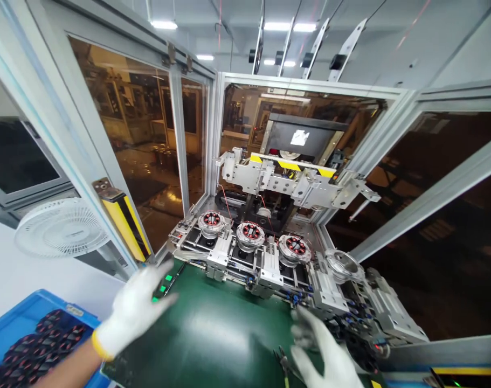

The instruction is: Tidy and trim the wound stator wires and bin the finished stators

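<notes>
My left hand [137, 306], in a white glove with a yellow cuff, hovers over the left side of the green work surface [221, 328]. Its fingers are apart and hold nothing, close to the small green-lit buttons [163, 289]. At the lower right, my right hand [324, 350] is gloved too and slightly blurred, fingers spread with nothing in them. Beside it lie pliers [283, 360]. Ahead, three motor stators with red-orange windings sit in round metal holders: a left stator [212, 219], a middle stator [251, 231] and a right stator [297, 246]. A fourth ring-shaped holder [344, 264] shows bare metal.
A blue crate [39, 299] full of dark stators stands at the lower left, below a white fan [61, 229]. Yellow-black light barriers [126, 223] flank the opening. Behind the holders is a metal machine head [281, 180]. Thin red wires run down to the holders.
</notes>
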The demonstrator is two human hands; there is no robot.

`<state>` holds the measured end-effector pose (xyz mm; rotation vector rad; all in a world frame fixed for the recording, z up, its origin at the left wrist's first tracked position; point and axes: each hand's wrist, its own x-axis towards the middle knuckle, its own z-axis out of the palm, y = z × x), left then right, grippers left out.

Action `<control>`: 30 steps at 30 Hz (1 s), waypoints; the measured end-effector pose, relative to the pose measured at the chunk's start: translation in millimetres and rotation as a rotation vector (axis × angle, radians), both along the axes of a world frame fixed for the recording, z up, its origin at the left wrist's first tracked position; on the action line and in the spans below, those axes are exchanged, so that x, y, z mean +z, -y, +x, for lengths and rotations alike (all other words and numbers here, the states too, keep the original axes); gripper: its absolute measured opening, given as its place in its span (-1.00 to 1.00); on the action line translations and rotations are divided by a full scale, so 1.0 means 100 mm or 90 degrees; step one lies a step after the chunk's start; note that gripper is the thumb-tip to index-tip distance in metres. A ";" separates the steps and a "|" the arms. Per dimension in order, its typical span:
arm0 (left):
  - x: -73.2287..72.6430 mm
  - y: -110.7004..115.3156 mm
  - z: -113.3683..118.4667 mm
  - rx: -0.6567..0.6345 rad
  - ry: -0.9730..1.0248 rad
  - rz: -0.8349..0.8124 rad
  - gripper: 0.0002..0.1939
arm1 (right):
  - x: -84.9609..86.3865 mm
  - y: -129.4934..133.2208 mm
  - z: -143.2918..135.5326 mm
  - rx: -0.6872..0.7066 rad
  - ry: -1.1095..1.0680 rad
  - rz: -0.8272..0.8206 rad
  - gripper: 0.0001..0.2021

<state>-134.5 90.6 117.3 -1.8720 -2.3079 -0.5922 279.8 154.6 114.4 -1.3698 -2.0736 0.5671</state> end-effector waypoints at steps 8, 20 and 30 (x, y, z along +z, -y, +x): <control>1.22 -1.96 -0.04 -0.291 -0.288 -0.100 -0.15 | 1.43 -1.47 -1.82 0.283 0.093 -0.051 -0.14; 0.72 -2.31 -0.13 -0.268 -0.228 -0.205 0.06 | 0.96 -2.09 -2.77 0.359 0.441 0.051 0.15; 0.91 -2.31 -0.14 -0.267 -0.263 -0.043 0.18 | 1.18 -1.91 -2.70 0.335 0.501 0.259 0.01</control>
